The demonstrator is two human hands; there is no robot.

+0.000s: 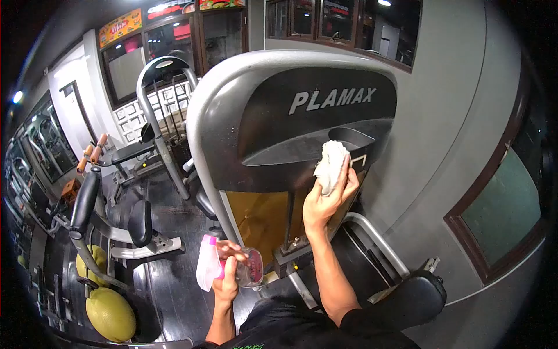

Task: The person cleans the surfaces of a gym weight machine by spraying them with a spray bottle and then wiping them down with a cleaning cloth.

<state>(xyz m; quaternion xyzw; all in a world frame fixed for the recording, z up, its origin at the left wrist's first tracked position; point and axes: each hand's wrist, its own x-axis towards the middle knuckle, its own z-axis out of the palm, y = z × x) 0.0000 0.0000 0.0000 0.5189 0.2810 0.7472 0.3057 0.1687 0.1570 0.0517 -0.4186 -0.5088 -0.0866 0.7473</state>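
My right hand (325, 195) presses a crumpled white cloth (331, 164) against the dark front panel of a grey gym machine marked PLAMAX (279, 110), just below its recessed shelf. My left hand (228, 278) grips a clear spray bottle with a pink and white head (210, 266), held low in front of the machine's amber weight-stack cover (256, 218). The bottle points left, away from the panel.
A black padded seat (415, 296) sits at lower right beside a grey wall with a dark-framed window (503, 209). Other gym machines with black pads (113, 215) stand to the left, with yellow-green balls (110, 314) on the dark floor. Shop signs show beyond the glass at the back.
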